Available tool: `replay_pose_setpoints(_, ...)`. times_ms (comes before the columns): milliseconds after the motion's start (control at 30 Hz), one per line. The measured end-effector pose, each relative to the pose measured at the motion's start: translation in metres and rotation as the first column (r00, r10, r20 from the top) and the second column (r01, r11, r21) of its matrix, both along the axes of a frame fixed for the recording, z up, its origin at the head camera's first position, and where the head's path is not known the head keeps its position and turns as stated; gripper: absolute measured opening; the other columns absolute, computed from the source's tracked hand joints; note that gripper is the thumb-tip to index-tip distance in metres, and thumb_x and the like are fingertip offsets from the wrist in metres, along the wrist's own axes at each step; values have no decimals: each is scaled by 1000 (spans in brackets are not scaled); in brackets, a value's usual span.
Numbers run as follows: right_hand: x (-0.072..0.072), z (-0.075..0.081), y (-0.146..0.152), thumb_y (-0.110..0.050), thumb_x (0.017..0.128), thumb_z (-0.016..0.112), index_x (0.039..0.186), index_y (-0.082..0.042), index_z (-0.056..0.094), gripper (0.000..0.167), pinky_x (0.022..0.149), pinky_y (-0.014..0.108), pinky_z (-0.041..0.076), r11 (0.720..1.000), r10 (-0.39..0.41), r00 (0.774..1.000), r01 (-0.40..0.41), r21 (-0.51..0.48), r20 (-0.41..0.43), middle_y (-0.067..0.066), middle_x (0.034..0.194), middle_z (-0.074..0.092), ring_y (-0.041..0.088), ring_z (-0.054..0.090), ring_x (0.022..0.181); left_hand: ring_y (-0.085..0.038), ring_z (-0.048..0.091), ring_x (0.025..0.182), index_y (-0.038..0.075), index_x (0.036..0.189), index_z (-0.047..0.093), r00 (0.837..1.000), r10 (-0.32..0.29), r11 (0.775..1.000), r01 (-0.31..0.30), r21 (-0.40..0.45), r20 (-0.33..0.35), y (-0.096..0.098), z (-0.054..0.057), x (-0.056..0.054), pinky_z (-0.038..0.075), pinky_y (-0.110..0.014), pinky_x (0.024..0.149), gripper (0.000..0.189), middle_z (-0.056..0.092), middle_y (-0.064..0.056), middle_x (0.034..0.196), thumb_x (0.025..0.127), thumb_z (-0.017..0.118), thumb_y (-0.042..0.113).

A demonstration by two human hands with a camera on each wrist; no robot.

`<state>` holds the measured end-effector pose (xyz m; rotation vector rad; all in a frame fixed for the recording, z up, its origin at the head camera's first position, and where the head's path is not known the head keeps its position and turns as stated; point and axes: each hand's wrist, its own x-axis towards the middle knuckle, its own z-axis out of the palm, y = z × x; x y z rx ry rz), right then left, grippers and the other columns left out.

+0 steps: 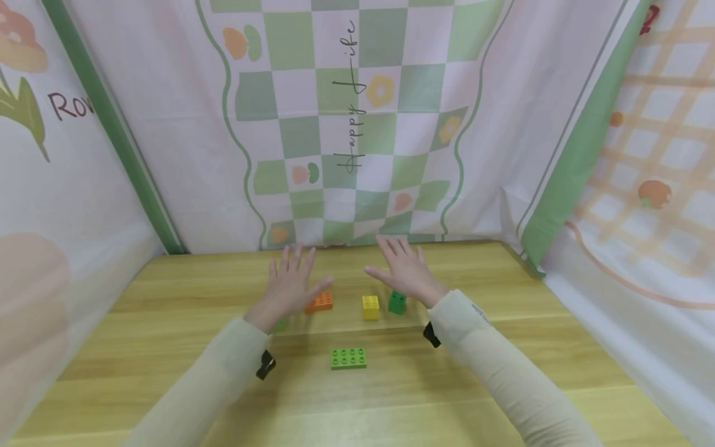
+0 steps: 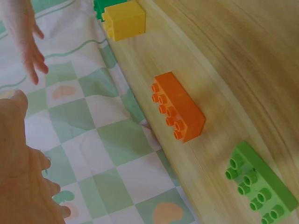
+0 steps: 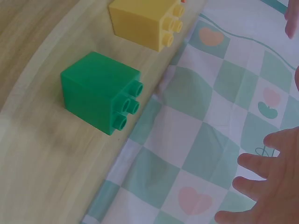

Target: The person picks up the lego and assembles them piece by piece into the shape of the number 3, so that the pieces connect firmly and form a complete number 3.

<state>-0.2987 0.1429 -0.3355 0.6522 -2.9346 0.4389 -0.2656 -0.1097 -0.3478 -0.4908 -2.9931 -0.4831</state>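
Hovering above the surface [image 1: 346, 406], fingers spread toward its far edge, L grip [image 1: 287, 288] & R grip [image 1: 410, 270] are wide, both empty. Near them: orange brick [image 1: 320, 302], yellow brick [image 1: 370, 308], dk green brick [image 1: 397, 303], spaced apart; lt green brick [image 1: 349, 358] nearer the near edge. All stud-side up, prob. b/c they rest flat that way. L wrist view shows 2nd lt green brick [image 2: 264, 179] clearly; head view mostly hides it behind L grip.
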Motion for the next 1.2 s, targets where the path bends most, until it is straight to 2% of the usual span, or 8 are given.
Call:
replay_pose_setpoints(400, 4, -9, 6, -59, 91, 40, 148, -12, 9, 81, 103, 62, 7, 1000, 13, 1000, -13, -15, -13, 17, 148, 20, 36, 12, 135, -38, -12, 134, 9, 148, 7, 999, -12, 1000, 12, 0, -40, -2, -12, 5, -9, -56, 103, 81, -9, -15, 151, 91, 34, 61)
replay_pose_setpoints(667, 8, -12, 9, -60, 90, 39, 148, -12, 10, 81, 103, 62, 9, 999, 18, 1000, -19, -44, -12, 17, 148, 21, 36, 15, 134, -39, -5, 135, 8, 147, 9, 997, -25, 1000, 24, -12, -77, -4, -20, 10, -4, -57, 105, 81, -3, -16, 151, 91, 39, 58)
replay_pose_setpoints(900, 10, -17, 14, -50, 92, 47, 147, -7, 13, 78, 104, 61, 9, 998, 27, 1000, -27, -65, 0, 21, 146, 22, 41, 18, 132, -41, 0, 134, 3, 146, 15, 992, -67, 997, 70, 22, -108, -5, -28, 16, -1, -57, 105, 81, 3, -19, 150, 91, 46, 53)
replay_pose_setpoints(1200, 13, -26, 19, -55, 91, 44, 147, -6, 14, 80, 105, 58, 12, 998, 18, 1000, -16, -66, 18, 23, 145, 24, 41, 19, 132, -36, 1, 136, 3, 146, 15, 986, -110, 993, 114, 21, -123, -6, -38, 24, -5, -52, 106, 79, 5, -17, 150, 92, 41, 54)
